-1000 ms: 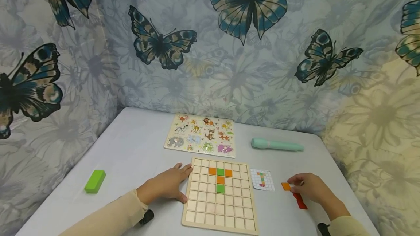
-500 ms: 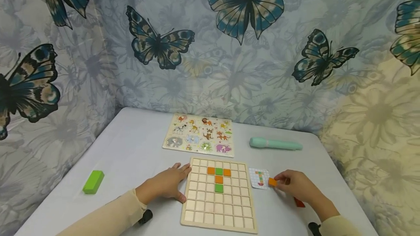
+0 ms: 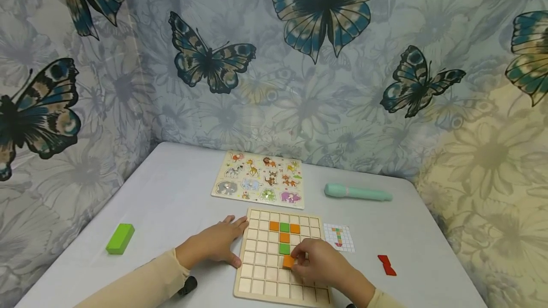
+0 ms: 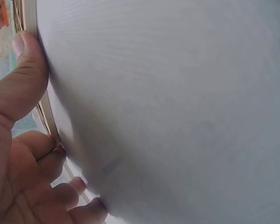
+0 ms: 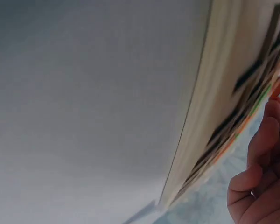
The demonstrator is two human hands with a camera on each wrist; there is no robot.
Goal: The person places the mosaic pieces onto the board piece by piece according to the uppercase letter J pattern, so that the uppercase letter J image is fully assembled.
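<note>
Around white table point(image 3: 180, 179), blue-grey printed backdrop point(image 3: 308, 103) at back and both sides, with faint folds and corner at left. Pale, large flowers point(image 3: 490, 153) all over; on top of these, six big dark butterflies point(image 3: 325, 4) in teal, black and beige, some cut off at frame edge. Far edge of table close against backdrop. Soft, even light on tabletop; warm yellowish cast on lower right of backdrop, cooler grey-blue elsewhere. In left wrist view, finely ribbed white table surface, shaded in places.

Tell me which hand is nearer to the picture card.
Right. The right hand is over the board, close to the card; the left hand is at the board's left edge, farther away.
</note>
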